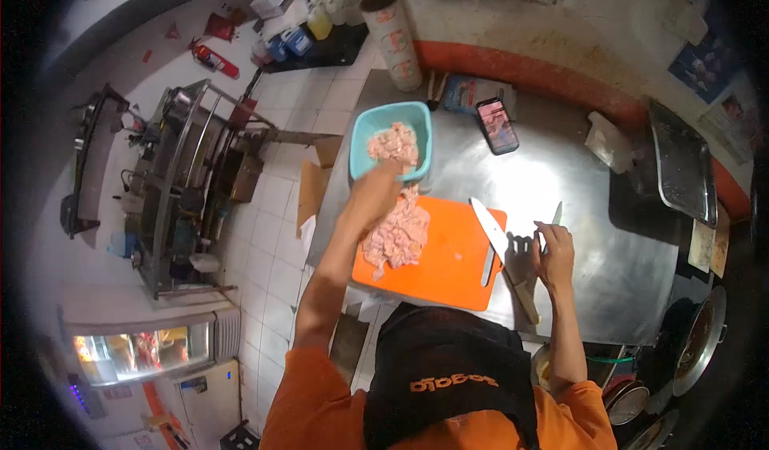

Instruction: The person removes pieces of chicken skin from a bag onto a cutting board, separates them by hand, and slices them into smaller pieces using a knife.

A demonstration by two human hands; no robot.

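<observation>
My left hand [380, 190] reaches over the near rim of a turquoise basin [359, 136]. Its fingers close on chopped raw meat, partly hidden by the hand. Pale pink meat [392, 142] fills part of the basin. A larger heap of chopped meat [397, 240] lies on the left of an orange cutting board [452, 278]. Across the board's right edge lies a knife [489, 227], blade outward, handle toward me. My right hand [554, 251] is right of that knife, fingers curled; a narrow, greenish, blade-like tip [558, 212] shows beyond them, its other end hidden.
A phone [498, 126] lies beyond the board on the steel table [593, 290]. A metal tray [682, 165] leans at the right near a white cloth [607, 143]. A tall cylinder [392, 41] stands at the back. Metal shelving [180, 169] is across the floor on the left.
</observation>
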